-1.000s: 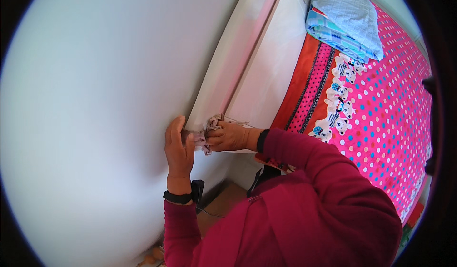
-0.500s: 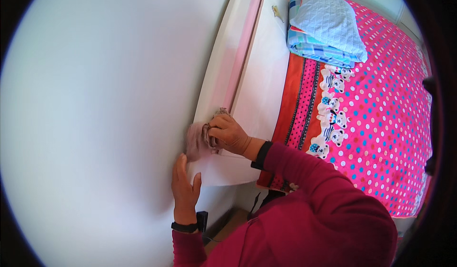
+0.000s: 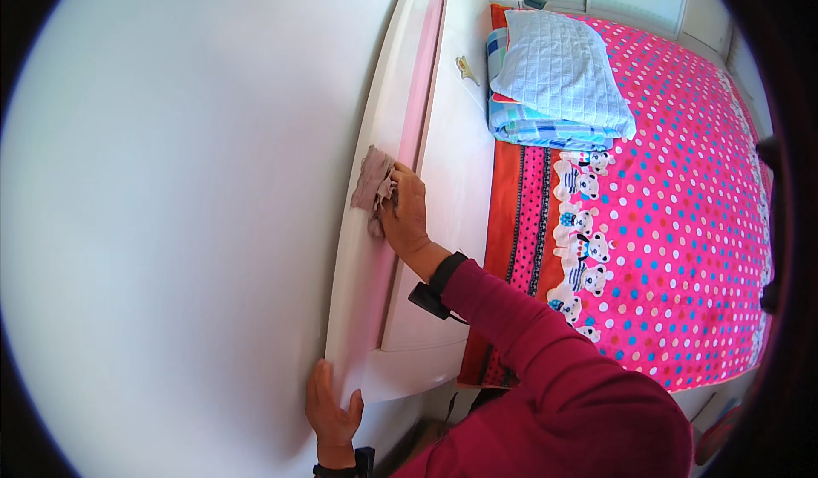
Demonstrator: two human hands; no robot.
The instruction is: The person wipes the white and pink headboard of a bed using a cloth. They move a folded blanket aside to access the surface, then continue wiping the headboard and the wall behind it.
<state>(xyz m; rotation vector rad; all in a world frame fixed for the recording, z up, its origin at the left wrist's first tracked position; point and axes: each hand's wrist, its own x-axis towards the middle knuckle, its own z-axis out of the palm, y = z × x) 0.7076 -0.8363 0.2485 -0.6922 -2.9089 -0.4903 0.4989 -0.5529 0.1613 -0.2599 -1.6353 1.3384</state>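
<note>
A crumpled greyish-pink cloth (image 3: 371,180) lies pressed against the top ledge of a white headboard (image 3: 362,299). My right hand (image 3: 409,215) grips it from the right side, fingers bunched into its folds. A pale pink strip runs lengthwise along the ledge beside the cloth. At the near end of the headboard, my left hand (image 3: 334,411) rests where the ledge meets the wall, thumb spread from the fingers and nothing held.
A white wall (image 3: 187,222) borders the headboard on the left. To the right is a bed with a pink dotted cover (image 3: 673,214), carrying a folded plaid quilt (image 3: 554,129) and a light blue quilted pad (image 3: 562,73). A gold ornament (image 3: 466,70) sits on the headboard's panel.
My right hand has slid the cloth farther along the ledge, away from my left hand. The view has shifted, so more of the headboard's near end shows. My left hand stays open.
</note>
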